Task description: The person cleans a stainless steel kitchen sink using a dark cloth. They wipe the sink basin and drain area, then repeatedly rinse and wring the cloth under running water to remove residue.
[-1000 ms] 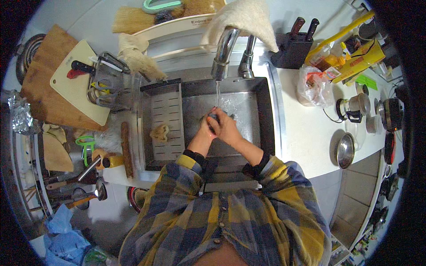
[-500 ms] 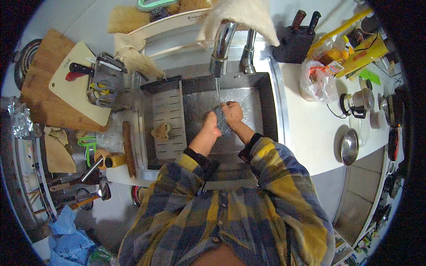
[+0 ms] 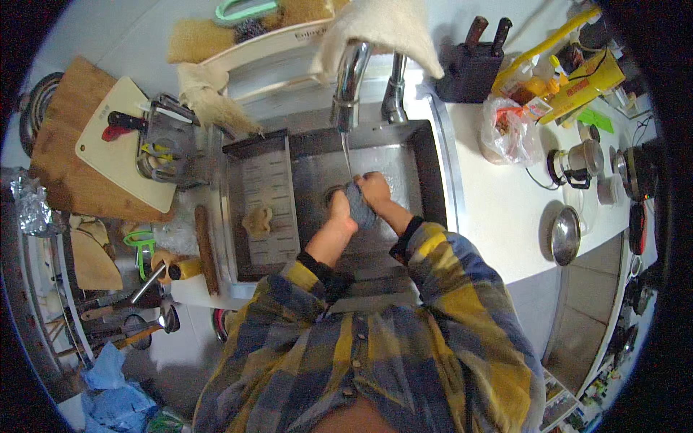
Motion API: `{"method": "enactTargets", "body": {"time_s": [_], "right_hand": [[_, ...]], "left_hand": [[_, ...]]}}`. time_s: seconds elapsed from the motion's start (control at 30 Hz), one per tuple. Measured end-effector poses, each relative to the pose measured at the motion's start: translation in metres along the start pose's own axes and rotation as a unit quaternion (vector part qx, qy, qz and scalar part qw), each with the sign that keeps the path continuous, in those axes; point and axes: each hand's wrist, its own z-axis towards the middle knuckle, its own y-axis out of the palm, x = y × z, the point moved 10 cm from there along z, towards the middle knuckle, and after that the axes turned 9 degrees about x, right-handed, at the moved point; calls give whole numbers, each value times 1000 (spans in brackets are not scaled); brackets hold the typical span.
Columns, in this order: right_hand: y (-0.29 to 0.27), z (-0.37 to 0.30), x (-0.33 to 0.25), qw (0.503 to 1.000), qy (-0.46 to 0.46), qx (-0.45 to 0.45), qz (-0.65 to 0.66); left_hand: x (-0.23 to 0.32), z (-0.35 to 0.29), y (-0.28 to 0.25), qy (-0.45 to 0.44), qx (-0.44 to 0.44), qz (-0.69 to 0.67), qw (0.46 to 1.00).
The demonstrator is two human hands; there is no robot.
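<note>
Both my hands are over the steel sink (image 3: 426, 166), under a thin stream of water from the tap (image 3: 350, 79). My left hand (image 3: 339, 209) and my right hand (image 3: 375, 189) grip a grey-blue cloth (image 3: 359, 202) between them, squeezed into a bundle. The cloth sits right below the water stream. A tan sponge (image 3: 258, 220) lies on the ribbed tray (image 3: 271, 180) at the sink's left side, a hand's width from my left hand.
Left of the sink stand a utensil caddy (image 3: 162, 148), a white cutting board (image 3: 119, 155) with a red-handled knife on a wooden board. A knife block (image 3: 473, 68), a plastic bag (image 3: 509, 130) and steel pots (image 3: 570, 162) sit on the white counter at right. A beige towel (image 3: 382, 29) hangs above the tap.
My hands have shifted a little toward the right in the sink and closed tighter round the cloth, which now shows bunched between them.
</note>
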Motion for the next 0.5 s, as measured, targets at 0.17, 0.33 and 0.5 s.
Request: {"method": "enactTargets", "body": {"time_s": [0.17,0.33,0.5], "right_hand": [[26,-31,22,897,253,-242,271],[16,-71,-2,804,234,-388,386],[-43,-8,38,945,148,-85,277]], "left_hand": [[26,-52,23,-67,-22,14,997],[36,-44,-1,-59,-14,-27,998],[29,-65,-31,-71,158,99,980]]}}
